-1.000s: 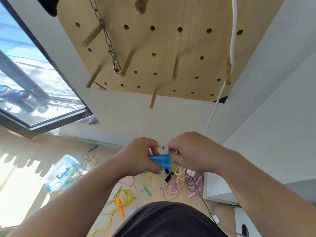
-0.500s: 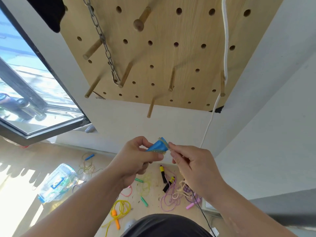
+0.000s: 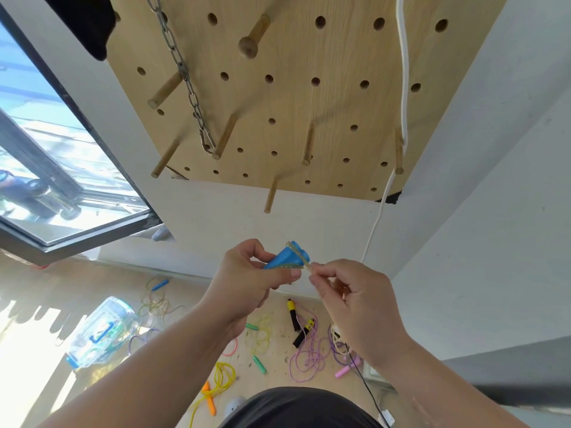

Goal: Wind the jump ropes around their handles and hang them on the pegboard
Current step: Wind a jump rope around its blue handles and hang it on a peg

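My left hand (image 3: pixel 247 282) grips a pair of blue jump-rope handles (image 3: pixel 285 257), held together and tilted up toward the wall. A beige rope (image 3: pixel 298 253) is looped over their top end. My right hand (image 3: pixel 349 299) pinches that rope just right of the handles, and the rest of the rope hangs below my palm. The wooden pegboard (image 3: pixel 309 103) is on the wall above, with several wooden pegs sticking out; one bare peg (image 3: pixel 271 194) is the lowest and closest above my hands.
A metal chain (image 3: pixel 182 72) and a white cord (image 3: pixel 403 72) hang from the pegboard. On the floor lie several loose jump ropes: yellow with orange handles (image 3: pixel 216 387), black-handled (image 3: pixel 296 319), pink-purple (image 3: pixel 312 356), green (image 3: pixel 259 338). A clear plastic box (image 3: pixel 102 332) lies at left.
Both hands rose from waist level toward the wall. The handles tilted from lying level to pointing up, and my right hand drew back to the right, pulling the rope taut over their end.
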